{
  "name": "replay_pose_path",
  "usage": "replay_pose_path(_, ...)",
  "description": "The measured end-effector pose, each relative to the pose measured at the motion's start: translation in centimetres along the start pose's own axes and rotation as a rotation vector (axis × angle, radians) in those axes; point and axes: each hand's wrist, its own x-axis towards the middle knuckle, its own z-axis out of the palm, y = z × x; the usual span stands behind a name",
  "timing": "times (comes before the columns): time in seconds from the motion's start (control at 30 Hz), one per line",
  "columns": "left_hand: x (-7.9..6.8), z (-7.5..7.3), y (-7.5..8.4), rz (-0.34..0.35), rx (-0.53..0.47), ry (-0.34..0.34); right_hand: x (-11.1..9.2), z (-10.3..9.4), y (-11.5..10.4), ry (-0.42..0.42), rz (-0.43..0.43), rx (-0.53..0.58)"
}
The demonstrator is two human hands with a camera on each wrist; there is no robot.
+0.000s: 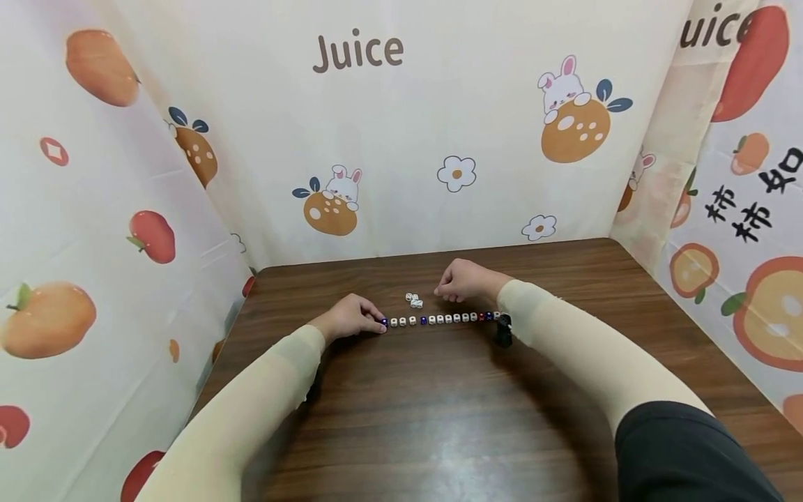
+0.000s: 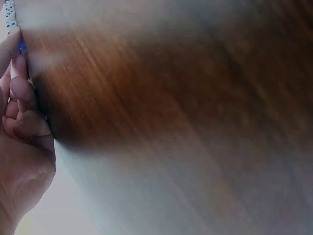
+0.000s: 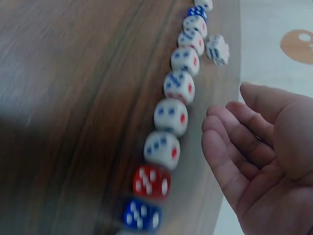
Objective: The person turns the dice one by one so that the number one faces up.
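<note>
A row of dice runs across the brown table, mostly white ones (image 1: 448,318) with a few blue and a red die (image 3: 152,181) among them. At the row's left end, my left hand (image 1: 353,317) pinches a blue die (image 1: 385,321) between thumb and fingertips; in the left wrist view only a bit of that blue die (image 2: 22,46) shows. My right hand (image 1: 463,280) is behind the row, its fingers loosely bent and holding nothing. Left of it lies a small cluster of white dice (image 1: 414,300), apart from the row; it also appears in the right wrist view.
A dark wooden table (image 1: 389,418) spans the front. Printed fabric curtains (image 1: 401,139) hang along its back and both sides. My right forearm passes over the row's right end, where a small black object (image 1: 504,331) shows at the wrist.
</note>
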Motion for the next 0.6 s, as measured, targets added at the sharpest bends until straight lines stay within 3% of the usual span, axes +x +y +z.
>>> replay_pose_path(0.3, -0.1, 0.0, 0.1, -0.009, -0.003, -0.008, 1.7, 1.8, -1.0, -0.032, -0.013, 0.038)
replay_pose_path(0.6, 0.1, 0.0, 0.1, -0.008, -0.013, -0.02, 2.3, 2.2, -0.9, -0.024, 0.019, 0.016)
